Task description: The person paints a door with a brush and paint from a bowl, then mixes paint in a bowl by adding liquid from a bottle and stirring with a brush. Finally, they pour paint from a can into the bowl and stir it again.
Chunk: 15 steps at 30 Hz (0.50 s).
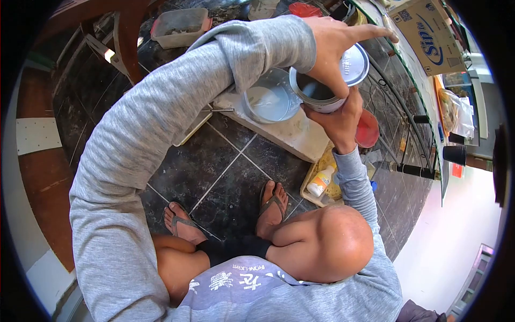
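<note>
My right hand point(343, 119) grips the lower side of a metal can point(328, 107), its thumb and fingers against the wall. The can is tilted so its dark inside shows. Above it my left hand point(333, 48) is spread, with the index finger stretched out to the right and the thumb reaching down to the can's rim; its other fingers are hidden. A round pale lid point(354, 63) with raised lettering shows between that thumb and index finger. Just left of the can, a clear round tub point(263, 104) holding cloudy liquid stands on a pale stone slab point(300, 137).
A yellow tray point(312, 197) with a white bottle point(320, 182) lies near my right knee. Behind my right wrist is a red bowl point(367, 129). A plastic container point(179, 29) stands at the back left, a cardboard box point(428, 36) at the upper right beside a metal frame point(394, 94).
</note>
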Each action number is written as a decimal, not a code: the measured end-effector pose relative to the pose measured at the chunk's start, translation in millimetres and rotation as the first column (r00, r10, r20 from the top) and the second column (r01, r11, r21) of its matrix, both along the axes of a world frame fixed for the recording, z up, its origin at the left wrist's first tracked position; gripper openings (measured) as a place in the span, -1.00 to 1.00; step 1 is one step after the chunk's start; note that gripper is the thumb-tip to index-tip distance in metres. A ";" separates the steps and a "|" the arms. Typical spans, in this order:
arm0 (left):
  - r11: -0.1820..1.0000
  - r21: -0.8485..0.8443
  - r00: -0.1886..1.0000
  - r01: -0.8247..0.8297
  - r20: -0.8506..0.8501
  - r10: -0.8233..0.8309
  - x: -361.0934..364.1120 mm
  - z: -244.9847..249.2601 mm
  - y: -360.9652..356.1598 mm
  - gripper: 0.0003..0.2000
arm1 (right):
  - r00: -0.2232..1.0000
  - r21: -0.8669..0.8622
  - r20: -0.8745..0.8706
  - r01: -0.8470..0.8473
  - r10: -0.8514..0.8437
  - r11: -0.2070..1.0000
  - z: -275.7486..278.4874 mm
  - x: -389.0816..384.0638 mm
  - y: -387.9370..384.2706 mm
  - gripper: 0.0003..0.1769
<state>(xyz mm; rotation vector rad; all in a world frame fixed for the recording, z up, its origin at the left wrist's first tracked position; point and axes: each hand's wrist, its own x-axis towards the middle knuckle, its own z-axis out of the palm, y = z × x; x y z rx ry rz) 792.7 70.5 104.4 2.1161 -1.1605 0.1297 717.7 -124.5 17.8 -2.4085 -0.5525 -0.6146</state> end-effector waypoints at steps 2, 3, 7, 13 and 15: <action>1.000 -0.023 1.000 -0.012 0.018 0.012 2.7 -1.2 0.5 0.13 | 1.000 -0.027 0.015 0.003 -0.003 1.000 1.1 1.4 -2.8 0.05; 0.999 -0.035 1.000 -0.020 0.020 0.020 2.3 -2.7 0.1 0.13 | 1.000 -0.033 0.020 0.003 -0.003 0.999 1.3 2.4 -4.4 0.06; 1.000 0.011 0.999 -0.026 -0.019 0.026 0.7 -2.6 -1.3 0.15 | 1.000 -0.038 0.025 0.014 -0.013 0.999 0.6 3.9 -6.3 0.08; 1.000 -0.022 1.000 0.009 0.019 -0.009 0.0 -2.6 -2.1 0.17 | 1.000 0.027 -0.009 0.030 -0.030 0.999 -1.0 0.2 -2.9 0.11; 0.999 -0.007 0.999 0.038 0.032 -0.038 -4.8 -2.8 -2.0 0.19 | 0.997 0.072 -0.073 0.044 -0.039 0.996 1.6 -3.0 1.6 0.09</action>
